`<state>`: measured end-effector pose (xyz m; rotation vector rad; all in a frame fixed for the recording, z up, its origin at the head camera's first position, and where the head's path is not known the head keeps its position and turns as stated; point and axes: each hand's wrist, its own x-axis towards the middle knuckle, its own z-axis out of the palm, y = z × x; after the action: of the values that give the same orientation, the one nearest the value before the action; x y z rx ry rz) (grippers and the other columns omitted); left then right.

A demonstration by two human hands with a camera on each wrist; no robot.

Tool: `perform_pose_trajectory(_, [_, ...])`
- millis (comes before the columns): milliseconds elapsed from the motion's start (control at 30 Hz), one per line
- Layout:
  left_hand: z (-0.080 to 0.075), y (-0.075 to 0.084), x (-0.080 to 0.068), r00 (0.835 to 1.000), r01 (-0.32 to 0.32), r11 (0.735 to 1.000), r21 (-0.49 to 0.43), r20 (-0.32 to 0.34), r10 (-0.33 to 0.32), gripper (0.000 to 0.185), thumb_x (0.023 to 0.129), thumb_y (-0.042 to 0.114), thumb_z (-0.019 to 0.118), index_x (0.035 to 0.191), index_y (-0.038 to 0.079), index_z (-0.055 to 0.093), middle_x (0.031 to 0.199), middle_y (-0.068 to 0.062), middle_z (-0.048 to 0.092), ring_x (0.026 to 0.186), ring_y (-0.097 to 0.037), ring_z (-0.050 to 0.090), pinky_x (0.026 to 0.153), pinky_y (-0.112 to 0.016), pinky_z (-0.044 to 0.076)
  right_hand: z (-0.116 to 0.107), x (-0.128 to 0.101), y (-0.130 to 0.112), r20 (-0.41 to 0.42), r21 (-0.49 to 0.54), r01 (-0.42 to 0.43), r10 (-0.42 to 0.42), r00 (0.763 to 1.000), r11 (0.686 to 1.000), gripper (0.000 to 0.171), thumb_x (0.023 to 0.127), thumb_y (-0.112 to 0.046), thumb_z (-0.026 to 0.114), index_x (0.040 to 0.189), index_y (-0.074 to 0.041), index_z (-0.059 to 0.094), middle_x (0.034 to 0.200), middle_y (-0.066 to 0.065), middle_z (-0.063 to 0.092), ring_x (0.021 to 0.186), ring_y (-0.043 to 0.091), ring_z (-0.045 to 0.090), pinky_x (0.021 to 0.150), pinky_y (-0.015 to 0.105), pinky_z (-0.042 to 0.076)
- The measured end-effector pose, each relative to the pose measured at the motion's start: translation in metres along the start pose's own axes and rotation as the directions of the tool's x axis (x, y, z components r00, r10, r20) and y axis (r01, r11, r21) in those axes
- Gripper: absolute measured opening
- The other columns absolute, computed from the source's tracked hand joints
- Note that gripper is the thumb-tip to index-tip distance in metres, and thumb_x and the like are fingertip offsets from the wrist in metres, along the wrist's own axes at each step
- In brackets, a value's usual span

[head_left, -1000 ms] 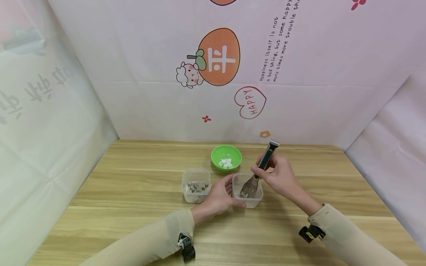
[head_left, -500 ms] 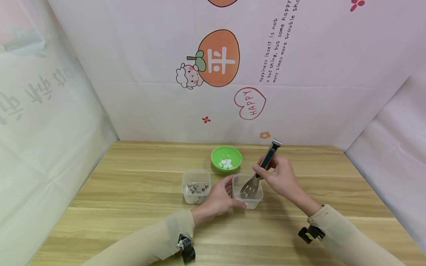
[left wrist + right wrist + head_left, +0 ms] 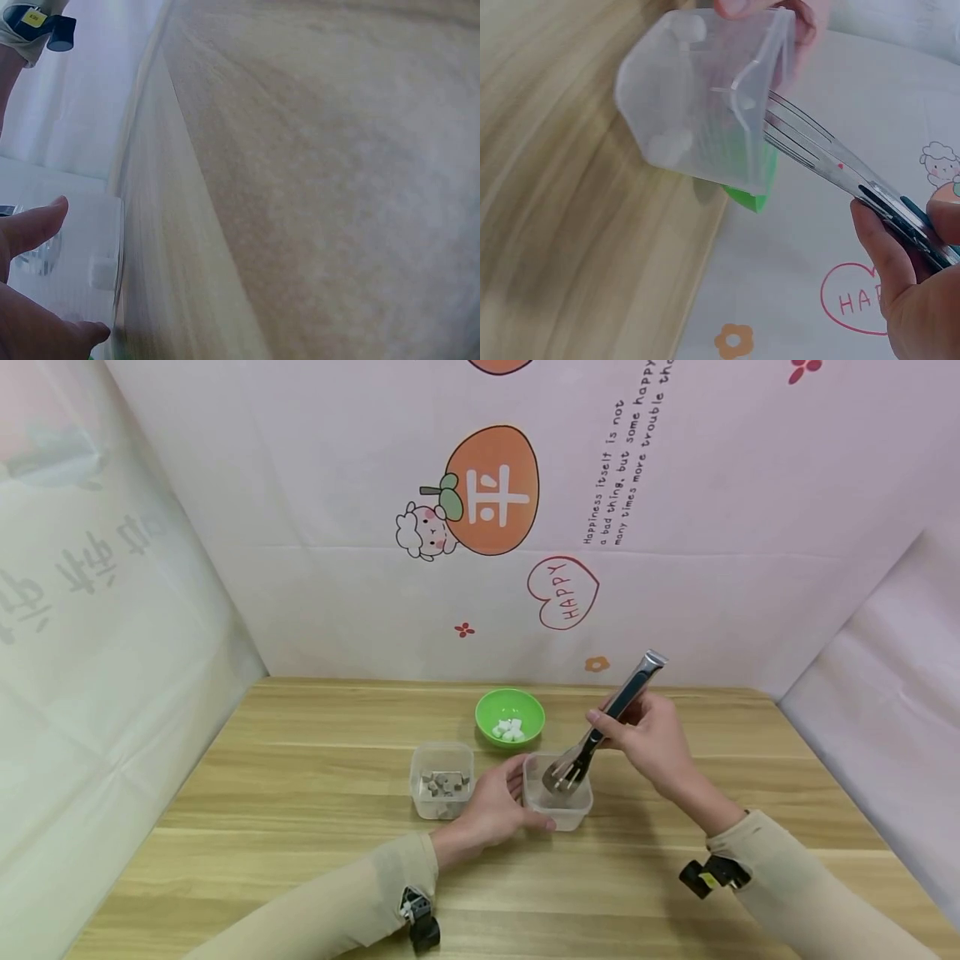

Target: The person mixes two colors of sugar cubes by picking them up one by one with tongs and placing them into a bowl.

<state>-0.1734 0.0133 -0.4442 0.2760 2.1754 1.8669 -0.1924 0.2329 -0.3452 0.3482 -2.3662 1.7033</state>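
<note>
My left hand [image 3: 491,802] holds a clear plastic container [image 3: 567,819] at its left side, thumb along the front wall and fingers toward the back. My right hand [image 3: 651,739] grips a pair of kitchen tongs [image 3: 626,695] with dark handle insets, slanting down to the left. Their slotted metal heads are inside the container. In the right wrist view the tongs [image 3: 821,154] pass over the rim of the container [image 3: 705,90], their two arms close together. In the left wrist view my left thumb and a finger [image 3: 37,225] span the container.
A second clear container [image 3: 442,752] with several small greyish pieces [image 3: 444,783] stands left of my left hand. Behind both stands a green bowl [image 3: 491,703] holding several white pieces [image 3: 508,729]. A printed white sheet [image 3: 337,593] rises at the wooden table's [image 3: 300,760] back edge.
My right hand has moved up and to the right with the tongs, which lean further right and have turned to show both arms. The left hand stays on the container.
</note>
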Motion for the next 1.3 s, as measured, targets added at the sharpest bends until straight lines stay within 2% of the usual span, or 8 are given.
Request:
perform_pose_trajectory(233, [0.001,-0.003,0.0,1.0,-0.004,1.0,-0.007,-0.005,0.004,0.106,0.066,-0.005,0.096,0.157,0.001,0.043,0.158,-0.017,0.049,0.145,-0.033,0.047,0.122,-0.039,0.039,-0.006,0.007,-0.009,-0.016,0.049,-0.003,0.004,1.0,0.999,0.023,0.098,-0.003,0.074,0.105,0.014,0.06,0.091,0.019,0.07,0.077,0.017,0.074,0.071,0.037,0.067])
perform_pose_trajectory(400, [0.001,-0.003,0.0,1.0,-0.007,1.0,-0.012,-0.003,0.007,0.105,0.067,-0.005,0.096,0.157,0.001,0.043,0.159,-0.016,0.048,0.145,-0.033,0.047,0.122,-0.039,0.039,-0.007,0.015,-0.017,-0.035,0.058,-0.041,0.043,0.998,0.997,0.027,0.099,-0.007,0.074,0.109,0.012,0.058,0.095,0.016,0.069,0.081,0.017,0.073,0.074,0.038,0.067])
perform_pose_trajectory(633, [0.0,-0.003,0.001,1.0,-0.007,1.0,-0.013,0.007,0.007,0.105,0.068,-0.005,0.096,0.158,0.001,0.042,0.161,-0.014,0.045,0.146,-0.033,0.045,0.122,-0.04,0.038,-0.001,0.031,-0.024,-0.092,0.048,-0.071,0.075,0.993,0.996,0.031,0.099,-0.013,0.076,0.111,0.01,0.058,0.109,0.019,0.068,0.086,0.018,0.072,0.077,0.037,0.067])
perform_pose_trajectory(700, [0.0,-0.003,0.001,1.0,-0.008,1.0,-0.006,0.006,0.008,0.105,0.068,-0.004,0.096,0.158,0.001,0.042,0.161,-0.014,0.045,0.146,-0.033,0.045,0.122,-0.039,0.038,0.003,0.037,-0.025,-0.108,0.041,-0.071,0.076,0.991,0.997,0.029,0.099,-0.012,0.076,0.109,0.009,0.058,0.108,0.02,0.068,0.086,0.018,0.072,0.076,0.036,0.067])
perform_pose_trajectory(867, [0.0,-0.003,0.002,1.0,-0.005,1.0,0.011,0.001,0.005,0.106,0.068,-0.002,0.097,0.159,0.002,0.041,0.16,-0.015,0.047,0.146,-0.032,0.046,0.121,-0.038,0.039,0.014,0.052,-0.025,-0.135,0.051,-0.065,0.071,0.988,0.997,0.027,0.097,-0.01,0.077,0.106,0.008,0.059,0.095,0.017,0.065,0.079,0.017,0.071,0.073,0.036,0.068])
perform_pose_trajectory(1033, [0.0,-0.003,0.002,1.0,-0.013,1.0,0.002,0.004,0.013,0.106,0.068,-0.003,0.097,0.158,0.001,0.041,0.158,-0.017,0.048,0.145,-0.032,0.046,0.121,-0.038,0.039,0.026,0.066,-0.021,-0.143,0.045,-0.046,0.052,0.988,0.998,0.025,0.097,-0.009,0.077,0.105,0.008,0.059,0.093,0.018,0.065,0.076,0.019,0.071,0.07,0.036,0.068])
perform_pose_trajectory(1300, [-0.001,-0.003,0.001,1.0,-0.015,1.0,-0.001,0.003,0.015,0.105,0.069,-0.002,0.097,0.158,0.0,0.042,0.158,-0.016,0.049,0.145,-0.032,0.046,0.121,-0.037,0.04,0.047,0.083,-0.008,-0.158,-0.034,-0.047,0.041,0.987,0.998,0.019,0.097,-0.009,0.076,0.101,0.004,0.062,0.089,0.016,0.067,0.072,0.025,0.07,0.063,0.031,0.067])
